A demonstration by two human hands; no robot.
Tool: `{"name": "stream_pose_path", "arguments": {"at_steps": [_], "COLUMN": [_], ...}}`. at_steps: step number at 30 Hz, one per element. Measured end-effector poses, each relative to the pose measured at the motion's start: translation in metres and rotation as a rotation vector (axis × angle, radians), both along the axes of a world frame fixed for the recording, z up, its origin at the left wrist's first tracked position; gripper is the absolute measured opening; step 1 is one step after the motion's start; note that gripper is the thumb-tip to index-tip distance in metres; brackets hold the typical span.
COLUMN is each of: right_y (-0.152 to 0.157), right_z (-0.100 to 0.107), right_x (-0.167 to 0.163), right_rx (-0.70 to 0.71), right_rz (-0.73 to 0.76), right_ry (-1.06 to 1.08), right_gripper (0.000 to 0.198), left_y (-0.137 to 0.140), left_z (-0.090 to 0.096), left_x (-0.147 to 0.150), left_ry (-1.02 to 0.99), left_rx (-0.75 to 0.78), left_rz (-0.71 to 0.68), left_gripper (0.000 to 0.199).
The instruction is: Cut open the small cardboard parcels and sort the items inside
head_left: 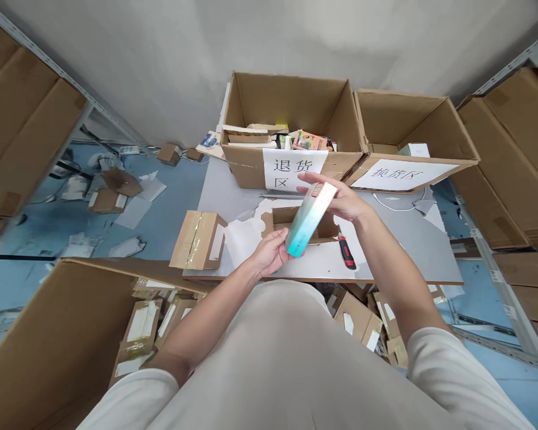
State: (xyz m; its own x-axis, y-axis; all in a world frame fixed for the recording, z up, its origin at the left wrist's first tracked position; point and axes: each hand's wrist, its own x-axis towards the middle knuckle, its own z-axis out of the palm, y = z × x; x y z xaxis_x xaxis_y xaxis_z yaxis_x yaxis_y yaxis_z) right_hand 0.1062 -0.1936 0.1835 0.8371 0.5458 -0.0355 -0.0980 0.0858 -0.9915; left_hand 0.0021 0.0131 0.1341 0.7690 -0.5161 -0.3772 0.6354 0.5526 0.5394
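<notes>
A slim box (311, 216), fading from white at its top to teal at its bottom, is tilted between my hands above the table. My left hand (271, 252) pinches its lower left corner. Around its upper end is my right hand (341, 200), the fingers behind the far side and partly hidden. Beneath it a small opened carton (269, 222) sits on white paper (242, 242). Just right of that carton lies a red and black utility knife (347, 253).
A taped carton (197, 239) stands at the table's left. Along the back are a large carton (246, 170) filled with books and boxes, and another carton (457, 149) with a white box inside. A big bin (72, 334) of parcels is at lower left; shelves flank both sides.
</notes>
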Motion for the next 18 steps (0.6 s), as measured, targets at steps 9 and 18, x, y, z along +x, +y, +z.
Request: {"name": "stream_pose_path", "arguments": {"at_steps": [9, 18], "right_y": [-0.004, -0.011], "right_z": [0.015, 0.012], "right_x": [0.010, 0.009], "right_rx": [-0.219, -0.205], "right_rz": [-0.074, -0.138], "right_ry": [0.086, 0.138], "right_gripper": [0.051, 0.047], "left_y": [0.017, 0.019], "left_z": [0.001, -0.008], "left_x": [0.005, 0.004], "left_ry": [-0.217, -0.206], "left_rx": [0.234, 0.308], "left_rz": [0.328, 0.351], "left_gripper": [0.055, 0.046]}}
